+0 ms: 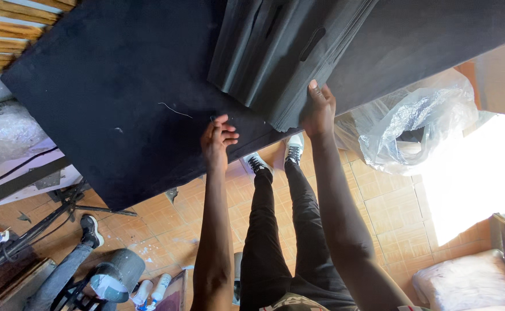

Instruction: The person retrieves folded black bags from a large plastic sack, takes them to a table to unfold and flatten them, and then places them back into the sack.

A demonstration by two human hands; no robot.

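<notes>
A large black felt-covered board (pixel 114 86) fills the upper left. On its right part lies a thick stack of dark grey sheets (pixel 275 52), fanned at the edges. My right hand (pixel 318 110) grips the near corner of that stack, thumb on top and fingers under it. My left hand (pixel 218 140) rests at the board's near edge with its fingers curled together, and I see nothing in it. A thin white thread (pixel 175 109) lies on the board just beyond the left hand. Below the hands are my legs in black trousers and my black-and-white shoes (pixel 275 156).
A crumpled clear plastic bag (pixel 419 118) sits on the terracotta tile floor (pixel 396 213) at right. Another person's leg and shoe (pixel 90 230) show at lower left, beside a grey roll (pixel 117 276) and small bottles (pixel 152 291). A plastic-wrapped cushion (pixel 471 282) lies at bottom right.
</notes>
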